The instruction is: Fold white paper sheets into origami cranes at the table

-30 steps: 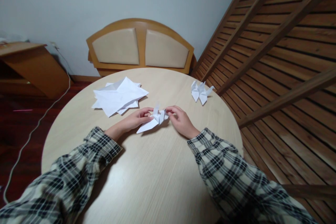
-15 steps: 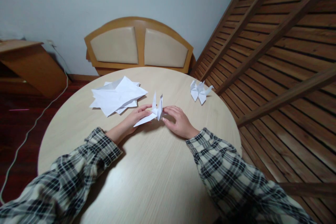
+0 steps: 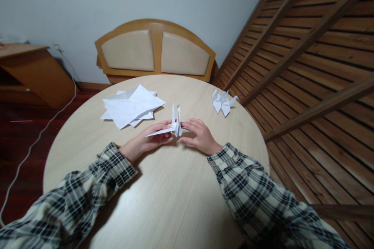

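A half-folded white paper crane (image 3: 175, 123) sits between my two hands near the middle of the round light-wood table (image 3: 163, 194). Two thin points of it stand upright and a long flap stretches out to the left. My left hand (image 3: 152, 138) pinches the crane from the left, fingers closed under and over the flap. My right hand (image 3: 197, 135) pinches it from the right with its fingertips against the upright points. Both forearms wear plaid sleeves.
A loose stack of white paper sheets (image 3: 131, 106) lies at the table's back left. A finished paper crane (image 3: 223, 102) rests at the back right. A wooden chair (image 3: 154, 52) stands behind the table; slatted wood panels (image 3: 306, 66) lean on the right; a white cable (image 3: 35, 140) runs on the floor.
The crane's points have been raised from lying folded to standing upright, and the left flap has levelled out. Both hands stayed on the paper, shifting slightly.
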A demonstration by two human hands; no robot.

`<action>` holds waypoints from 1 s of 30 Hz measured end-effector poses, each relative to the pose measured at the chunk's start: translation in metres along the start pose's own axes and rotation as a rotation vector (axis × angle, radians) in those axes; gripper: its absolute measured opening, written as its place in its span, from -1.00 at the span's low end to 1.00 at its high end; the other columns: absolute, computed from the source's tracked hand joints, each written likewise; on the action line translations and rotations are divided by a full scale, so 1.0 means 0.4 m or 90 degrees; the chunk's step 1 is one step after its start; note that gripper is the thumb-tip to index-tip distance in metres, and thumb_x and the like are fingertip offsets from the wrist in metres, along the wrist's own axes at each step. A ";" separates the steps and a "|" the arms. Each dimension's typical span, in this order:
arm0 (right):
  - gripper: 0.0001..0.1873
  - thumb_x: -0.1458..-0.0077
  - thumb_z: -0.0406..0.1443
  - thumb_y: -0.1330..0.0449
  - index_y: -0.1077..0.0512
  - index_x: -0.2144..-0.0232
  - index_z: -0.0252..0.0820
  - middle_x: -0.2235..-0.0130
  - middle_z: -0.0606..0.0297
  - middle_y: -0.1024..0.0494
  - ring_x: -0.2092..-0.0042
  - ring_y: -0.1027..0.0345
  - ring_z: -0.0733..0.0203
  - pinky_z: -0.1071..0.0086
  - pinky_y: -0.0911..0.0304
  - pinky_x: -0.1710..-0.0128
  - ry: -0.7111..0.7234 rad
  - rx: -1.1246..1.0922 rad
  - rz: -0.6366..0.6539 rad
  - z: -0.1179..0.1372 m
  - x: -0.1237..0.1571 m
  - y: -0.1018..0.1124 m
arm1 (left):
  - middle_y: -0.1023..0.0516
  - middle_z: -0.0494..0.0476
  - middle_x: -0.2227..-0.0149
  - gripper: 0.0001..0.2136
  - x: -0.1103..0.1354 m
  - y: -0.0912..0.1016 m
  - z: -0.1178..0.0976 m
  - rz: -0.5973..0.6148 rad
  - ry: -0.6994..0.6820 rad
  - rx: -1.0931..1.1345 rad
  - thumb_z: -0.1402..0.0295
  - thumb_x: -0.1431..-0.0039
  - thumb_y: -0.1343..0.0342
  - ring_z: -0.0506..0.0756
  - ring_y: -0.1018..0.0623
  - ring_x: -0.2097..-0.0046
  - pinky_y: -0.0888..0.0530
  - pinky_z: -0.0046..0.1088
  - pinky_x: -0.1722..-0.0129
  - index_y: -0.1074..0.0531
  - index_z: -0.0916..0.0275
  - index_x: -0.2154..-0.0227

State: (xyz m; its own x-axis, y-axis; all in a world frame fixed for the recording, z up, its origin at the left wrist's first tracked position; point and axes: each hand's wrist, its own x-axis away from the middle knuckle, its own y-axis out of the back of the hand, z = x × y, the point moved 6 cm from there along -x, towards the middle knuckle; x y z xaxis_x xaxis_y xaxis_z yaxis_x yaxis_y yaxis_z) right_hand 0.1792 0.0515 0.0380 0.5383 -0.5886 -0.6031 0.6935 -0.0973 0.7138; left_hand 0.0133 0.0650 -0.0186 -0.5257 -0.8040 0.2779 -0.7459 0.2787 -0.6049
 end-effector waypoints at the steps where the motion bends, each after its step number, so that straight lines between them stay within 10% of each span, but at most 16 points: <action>1: -0.61 -0.12 -0.09 -0.34 -0.48 0.02 -0.03 0.06 0.24 -0.63 0.00 -0.47 0.05 -0.03 -0.30 -0.11 0.004 0.001 0.004 -0.001 0.000 -0.001 | -0.58 0.08 0.25 -0.67 0.001 0.003 0.002 -0.011 0.014 0.022 0.52 -0.09 -0.25 -0.04 -0.50 0.37 -0.53 -0.46 0.25 -0.50 0.20 0.05; 8: -0.72 -0.16 -0.42 -0.18 -0.55 0.12 -0.04 0.14 0.27 -0.67 0.11 -0.52 0.10 0.05 -0.37 0.03 -0.080 -0.014 -0.079 -0.018 0.006 0.011 | -0.62 0.27 0.23 -0.62 0.026 -0.048 -0.023 -0.053 -0.015 0.137 0.12 -0.40 0.05 0.06 -0.61 0.28 -0.58 -0.39 0.20 -0.44 0.32 0.00; 13: -0.84 -0.19 -0.34 -0.22 -0.57 0.20 -0.06 0.17 0.26 -0.67 0.13 -0.54 0.12 0.12 -0.40 0.08 -0.133 -0.027 -0.123 -0.023 0.008 0.021 | -0.61 0.27 0.12 -0.57 0.027 -0.054 -0.060 -0.092 -0.197 0.074 0.00 -0.40 0.14 0.10 -0.61 0.14 -0.55 -0.31 0.10 -0.35 0.22 -0.05; 19: -0.87 -0.22 -0.33 -0.20 -0.57 0.24 -0.12 0.17 0.20 -0.67 0.12 -0.54 0.10 0.10 -0.39 0.06 -0.143 -0.087 -0.117 -0.023 0.011 0.008 | -0.56 0.17 0.04 -0.50 0.029 -0.061 -0.061 -0.089 -0.362 -0.257 0.28 -0.13 -0.30 0.11 -0.52 0.02 -0.41 -0.27 -0.06 -0.31 0.13 -0.11; 30: -0.80 -0.29 -0.22 -0.14 -0.56 0.16 -0.11 0.19 0.21 -0.61 0.14 -0.46 0.17 0.17 -0.37 0.07 -0.192 -0.219 -0.080 -0.028 0.013 -0.013 | -0.54 0.17 -0.04 -0.74 0.037 -0.066 -0.058 -0.109 -0.383 -0.453 0.22 -0.34 -0.03 0.15 -0.47 -0.06 -0.35 -0.26 -0.12 -0.50 0.16 0.03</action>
State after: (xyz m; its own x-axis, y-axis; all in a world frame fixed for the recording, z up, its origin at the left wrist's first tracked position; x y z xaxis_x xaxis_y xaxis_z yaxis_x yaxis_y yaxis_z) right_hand 0.1838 0.0577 0.0272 0.3119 -0.8014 -0.5104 0.8903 0.0590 0.4515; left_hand 0.0157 0.0582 0.0188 -0.2341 -0.9443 -0.2311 -0.9722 0.2263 0.0602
